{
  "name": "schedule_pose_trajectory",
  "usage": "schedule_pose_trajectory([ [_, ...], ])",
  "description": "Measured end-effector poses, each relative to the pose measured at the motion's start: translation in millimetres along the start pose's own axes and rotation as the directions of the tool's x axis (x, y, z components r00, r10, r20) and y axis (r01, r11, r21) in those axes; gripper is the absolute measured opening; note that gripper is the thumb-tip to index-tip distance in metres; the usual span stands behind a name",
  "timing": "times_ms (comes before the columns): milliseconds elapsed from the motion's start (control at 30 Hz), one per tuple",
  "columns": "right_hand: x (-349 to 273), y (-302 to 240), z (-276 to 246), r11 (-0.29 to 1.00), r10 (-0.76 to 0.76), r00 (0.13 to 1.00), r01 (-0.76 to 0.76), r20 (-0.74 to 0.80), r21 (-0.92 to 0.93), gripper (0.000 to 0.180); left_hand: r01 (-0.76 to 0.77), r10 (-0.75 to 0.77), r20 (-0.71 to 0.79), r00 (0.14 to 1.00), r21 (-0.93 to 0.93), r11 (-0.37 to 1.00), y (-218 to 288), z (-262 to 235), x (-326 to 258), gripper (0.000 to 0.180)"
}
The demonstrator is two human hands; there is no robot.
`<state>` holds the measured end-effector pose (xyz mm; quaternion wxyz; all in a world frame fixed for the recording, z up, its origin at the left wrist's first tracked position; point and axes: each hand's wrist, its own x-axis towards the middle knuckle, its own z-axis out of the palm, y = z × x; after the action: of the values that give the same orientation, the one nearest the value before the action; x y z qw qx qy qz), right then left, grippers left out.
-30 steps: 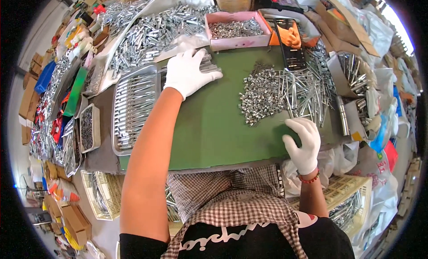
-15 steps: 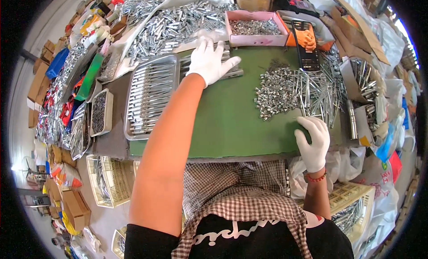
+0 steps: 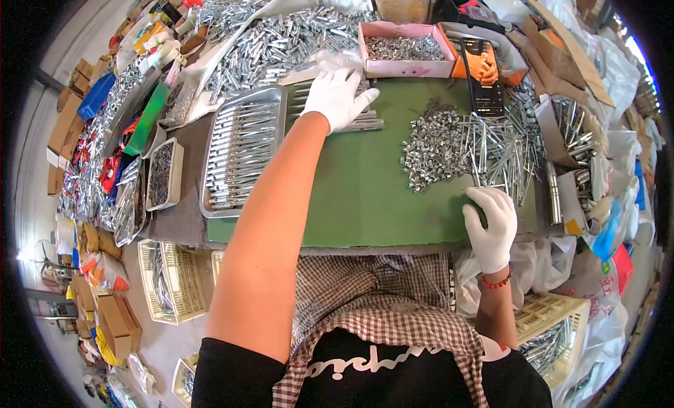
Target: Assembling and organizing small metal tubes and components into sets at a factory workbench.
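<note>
At the left of the green-topped worktop [image 3: 365, 197] we see one small cream tray [image 3: 179, 171] of dark little pieces, too many to count. Beside it lies one rectangular silver metal tray [image 3: 222, 214], its slim, shiny rods [image 3: 239, 152] laid in a row too close for us to count surely. Our left forearm crosses the front edge and hides the tray's lower right corner. Our white-gloved left hand [image 3: 337, 101] lies palm down over a bundle of silver metal tubes [image 3: 368, 122] just right of that tray; its grip is spread, thumb out to the right, and the covered tubes cannot be counted. Behind stands one pink open box [image 3: 411, 69] of small metal parts.

Bare green runs from the bundle down to the front edge and across to one heap of short silver sleeves [image 3: 432, 152]. One black phone [image 3: 486, 92] stands behind a spread of thin silver rods [image 3: 509, 155]. Near their lower ends, our white-gloved right hand [image 3: 491, 229] keeps its grip half open, thumb parted from the curved fingers, wrist beyond the front edge. One thick silver tube [image 3: 554, 194] lies farther right.
</note>
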<state>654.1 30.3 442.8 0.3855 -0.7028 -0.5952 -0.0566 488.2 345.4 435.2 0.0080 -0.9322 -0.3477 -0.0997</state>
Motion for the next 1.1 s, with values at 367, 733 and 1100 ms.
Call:
schedule_pose_trajectory([
  [367, 1, 1, 2, 1.000, -0.026, 0.999, 0.025, -0.028, -0.003, 0.022, 0.060, -0.055, -0.034, 0.998, 0.161, 0.985, 37, -5, -23, 0.082],
  [733, -7, -1, 3, 0.999, -0.046, 0.994, 0.045, -0.099, -0.015, 0.024, -0.161, 0.158, -0.309, 0.938, 0.014, 0.987, 55, -34, -74, 0.058],
  [1100, -9, 4, 5, 1.000, -0.014, 0.992, 0.011, -0.128, -0.018, 0.015, 0.178, -0.207, -0.406, 0.890, -0.108, 0.978, 8, -58, -249, 0.029],
])
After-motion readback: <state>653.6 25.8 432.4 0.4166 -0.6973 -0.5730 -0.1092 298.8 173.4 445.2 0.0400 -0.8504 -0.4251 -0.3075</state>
